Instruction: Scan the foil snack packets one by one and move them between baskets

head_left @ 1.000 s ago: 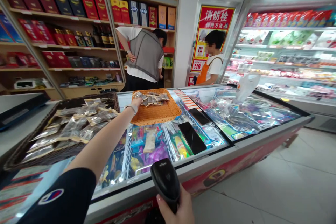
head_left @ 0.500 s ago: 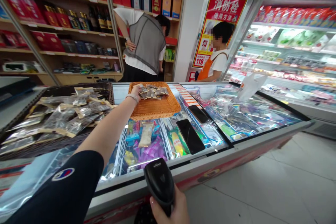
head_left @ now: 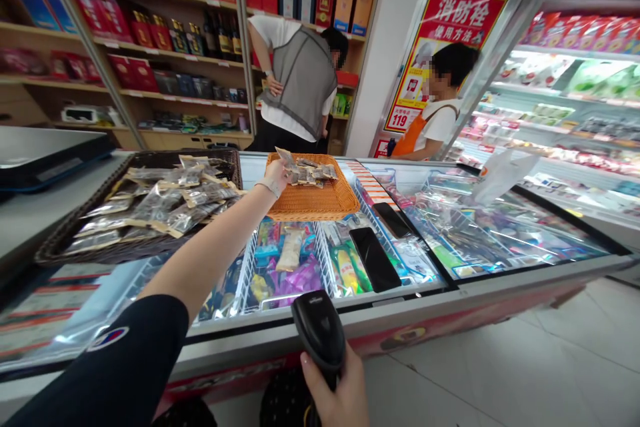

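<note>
My left hand (head_left: 277,175) reaches over the left side of an orange wicker basket (head_left: 315,205), its fingers closed on a small clear-and-brown packet (head_left: 285,156) that tilts up from them. Several similar packets (head_left: 315,173) lie in the basket just right of the hand. Low in the view, my right hand (head_left: 340,387) grips a black barcode scanner (head_left: 320,330) by its handle, the head pointing up and away. A dark wicker tray (head_left: 65,240) heaped with larger packets (head_left: 165,200) is left of my forearm.
Two phones (head_left: 375,259) (head_left: 391,220) lie on the glass top of a chest freezer (head_left: 400,310). A scale (head_left: 45,153) stands at left. Behind are a bending person (head_left: 300,80), a person in an orange apron (head_left: 425,120), and shelves (head_left: 175,53). A plastic bag (head_left: 500,177) rests at right.
The view has turned left, so the scene sits further right. A packet in my left hand now stands raised above the basket's others. My right hand still holds the scanner.
</note>
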A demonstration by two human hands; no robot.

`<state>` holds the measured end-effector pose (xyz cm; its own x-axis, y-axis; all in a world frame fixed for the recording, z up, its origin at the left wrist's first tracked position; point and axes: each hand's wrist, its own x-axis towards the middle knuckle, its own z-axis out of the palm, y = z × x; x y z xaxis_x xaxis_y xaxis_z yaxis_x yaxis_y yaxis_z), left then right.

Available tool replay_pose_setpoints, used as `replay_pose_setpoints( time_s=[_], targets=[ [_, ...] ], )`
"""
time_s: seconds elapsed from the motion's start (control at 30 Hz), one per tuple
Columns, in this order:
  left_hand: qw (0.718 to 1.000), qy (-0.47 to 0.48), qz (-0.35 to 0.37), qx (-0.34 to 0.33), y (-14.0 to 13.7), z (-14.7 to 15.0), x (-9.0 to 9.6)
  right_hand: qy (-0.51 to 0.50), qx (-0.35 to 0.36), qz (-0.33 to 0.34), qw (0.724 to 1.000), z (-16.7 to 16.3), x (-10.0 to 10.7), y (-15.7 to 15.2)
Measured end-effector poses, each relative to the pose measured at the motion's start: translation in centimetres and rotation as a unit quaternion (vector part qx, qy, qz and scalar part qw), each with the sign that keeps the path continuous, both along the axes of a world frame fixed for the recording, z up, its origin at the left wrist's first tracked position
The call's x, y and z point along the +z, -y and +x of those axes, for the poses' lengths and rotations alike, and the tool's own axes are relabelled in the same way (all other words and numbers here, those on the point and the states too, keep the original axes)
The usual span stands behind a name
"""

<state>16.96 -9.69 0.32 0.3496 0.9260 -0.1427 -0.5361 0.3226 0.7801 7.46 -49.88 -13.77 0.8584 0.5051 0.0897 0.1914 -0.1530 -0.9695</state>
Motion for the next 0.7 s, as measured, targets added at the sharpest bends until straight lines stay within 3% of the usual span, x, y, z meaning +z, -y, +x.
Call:
replay_pose_setpoints(
  time_s=[0.17, 0.27, 0.37, 0.5, 0.7],
  targets=[
    [1.0, 0.004, 0.011, -0.018, 5.3, -4.9, 0.7, -0.024, 0.076, 0.034, 0.996, 0.0, 3.7, -0.2],
    [0.998, 0.029, 0.059, 0.014, 9.5, -9.0, -0.1, -0.04, 0.112, 0.063, 0.991, -0.4, 5.9, -0.5],
    [0.992, 0.029, 0.094, 0.083, 13.8, -12.8, -2.3, -0.04, 0.141, 0.088, 0.985, -0.9, 7.4, -0.9],
    [0.982, -0.047, 0.129, 0.127, 18.2, -16.7, -6.3, -0.019, 0.16, 0.088, 0.983, -1.7, 8.0, -1.3],
    [0.959, -0.153, 0.193, 0.144, 21.2, -19.6, -10.3, 0.014, 0.194, 0.047, 0.98, -3.1, 7.7, -2.0]
  ],
)
